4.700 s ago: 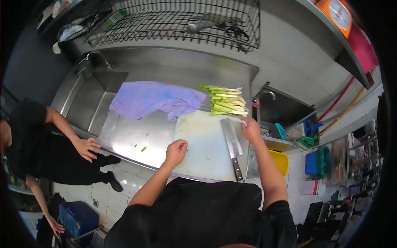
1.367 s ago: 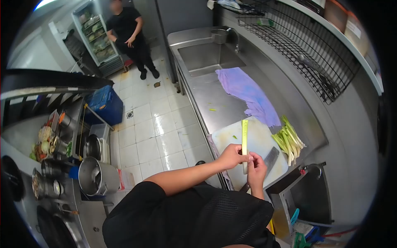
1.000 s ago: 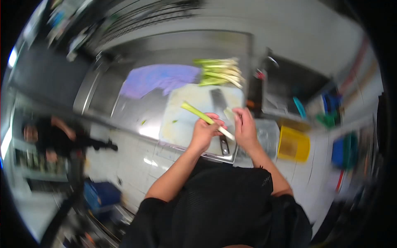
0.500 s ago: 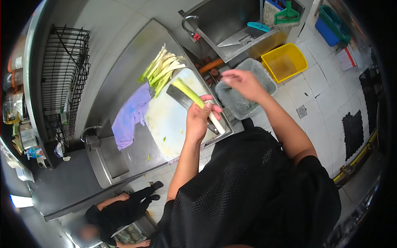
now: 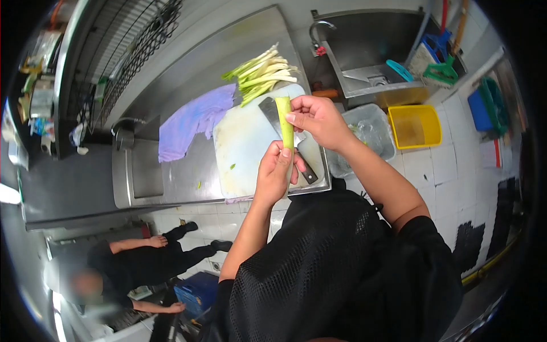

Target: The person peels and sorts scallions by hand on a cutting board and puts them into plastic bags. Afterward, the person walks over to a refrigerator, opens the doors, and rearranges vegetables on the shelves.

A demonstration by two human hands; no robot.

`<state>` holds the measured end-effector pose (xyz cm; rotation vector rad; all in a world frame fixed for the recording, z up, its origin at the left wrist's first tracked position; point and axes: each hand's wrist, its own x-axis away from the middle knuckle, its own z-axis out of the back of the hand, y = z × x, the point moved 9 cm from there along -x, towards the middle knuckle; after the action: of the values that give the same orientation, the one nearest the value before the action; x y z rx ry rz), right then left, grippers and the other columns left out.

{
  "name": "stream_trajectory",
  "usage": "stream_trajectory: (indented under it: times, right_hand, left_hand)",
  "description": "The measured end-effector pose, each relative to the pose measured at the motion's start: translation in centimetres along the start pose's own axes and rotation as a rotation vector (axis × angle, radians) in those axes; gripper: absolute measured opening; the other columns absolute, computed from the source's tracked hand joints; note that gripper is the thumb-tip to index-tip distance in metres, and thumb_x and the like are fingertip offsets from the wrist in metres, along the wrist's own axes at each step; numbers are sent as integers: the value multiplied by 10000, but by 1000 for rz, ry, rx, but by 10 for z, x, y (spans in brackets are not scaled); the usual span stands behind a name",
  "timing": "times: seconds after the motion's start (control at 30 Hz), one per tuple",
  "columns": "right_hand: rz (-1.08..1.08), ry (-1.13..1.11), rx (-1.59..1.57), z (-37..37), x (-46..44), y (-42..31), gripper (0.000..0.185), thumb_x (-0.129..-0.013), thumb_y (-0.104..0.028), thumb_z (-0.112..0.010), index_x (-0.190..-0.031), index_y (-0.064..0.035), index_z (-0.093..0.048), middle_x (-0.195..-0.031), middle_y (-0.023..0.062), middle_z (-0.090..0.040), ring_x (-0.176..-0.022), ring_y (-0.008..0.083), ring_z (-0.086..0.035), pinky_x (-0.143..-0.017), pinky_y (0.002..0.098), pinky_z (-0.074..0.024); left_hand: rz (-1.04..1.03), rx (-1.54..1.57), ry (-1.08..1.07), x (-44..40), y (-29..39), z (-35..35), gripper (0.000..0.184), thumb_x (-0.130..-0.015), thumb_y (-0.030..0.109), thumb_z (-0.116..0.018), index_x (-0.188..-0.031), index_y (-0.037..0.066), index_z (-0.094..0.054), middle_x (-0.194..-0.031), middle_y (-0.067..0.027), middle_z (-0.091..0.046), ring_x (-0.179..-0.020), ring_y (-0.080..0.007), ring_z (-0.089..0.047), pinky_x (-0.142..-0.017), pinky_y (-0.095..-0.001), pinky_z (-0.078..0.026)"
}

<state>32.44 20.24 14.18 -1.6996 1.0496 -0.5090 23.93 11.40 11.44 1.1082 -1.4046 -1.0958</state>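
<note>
Upright in my left hand [image 5: 276, 170] is a green stalk [image 5: 286, 122], with my fingers wrapped round its lower part. My right hand [image 5: 317, 118] pinches the same stalk near its top end. Beneath both hands lies a white cutting board [image 5: 239, 145]. A cleaver [image 5: 306, 165] rests on the board, its blade partly hidden behind the stalk and my hands. Beyond the board, a bunch of green and white stalks [image 5: 262, 75] lies on the steel counter. A purple cloth [image 5: 194, 125] is spread to the left of the board.
A lined grey bin [image 5: 370, 134] and a yellow bin [image 5: 417, 126] stand right of the counter, below a sink [image 5: 370, 51]. Another sink [image 5: 147, 171] is at the counter's left end. A person in black [image 5: 142, 262] is at the lower left.
My right hand has come from over the grey bin back to the stalk and now pinches its top. The stalk in my left hand is more upright. The view has turned.
</note>
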Motion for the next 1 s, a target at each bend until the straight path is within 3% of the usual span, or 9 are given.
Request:
stream_trajectory:
  times: [0.33,0.73,0.83,0.9,0.93,1.0]
  right_hand:
    - [3,-29,-43,-13,-16,0,158,-863,-124,-584,-932,18,-580,-774,25,-596,-659,69,-524,-618,219,-443]
    - [-7,-162,-291,-22,-16,-2,240,-885,-171,-560,-1053,-2,-532,-895,65,-592,-763,116,-537,-679,257,-440]
    - [-25,-132,-282,-24,-16,-8,247,-891,-164,-541,-1076,0,-530,-939,83,-599,-806,129,-554,-702,273,-450]
    - [-47,-38,-205,-21,-14,-5,252,-884,-151,-547,-1082,5,-530,-961,89,-604,-829,131,-569,-718,273,-463]
    - [-54,-51,-200,-24,-12,-2,252,-884,-151,-547,-1082,5,-530,-961,89,-604,-829,131,-569,-718,273,-463]
    - [-25,-131,-36,-35,-3,3,232,-874,-128,-565,-1056,14,-540,-937,61,-604,-821,102,-574,-708,254,-475]
  left_hand:
    - [9,285,139,15,10,29,183,-904,193,-481,-1000,37,-473,-765,-137,-591,-551,-155,-530,-523,-247,-440]
    - [-95,578,-5,4,30,18,124,-845,118,-570,-912,53,-488,-807,-142,-588,-570,-152,-524,-537,-239,-422]
    - [-164,388,139,6,39,27,138,-820,65,-603,-898,48,-491,-804,-117,-582,-601,-132,-517,-570,-231,-415]
    - [-339,75,307,15,55,39,183,-787,4,-635,-900,31,-493,-843,-92,-574,-680,-107,-519,-634,-224,-421]
    - [-343,81,321,15,54,41,183,-787,4,-635,-900,31,-493,-843,-92,-574,-680,-107,-519,-634,-224,-421]
    - [-551,-264,452,23,72,47,216,-768,-34,-649,-912,7,-493,-895,-79,-565,-769,-94,-519,-702,-227,-431]
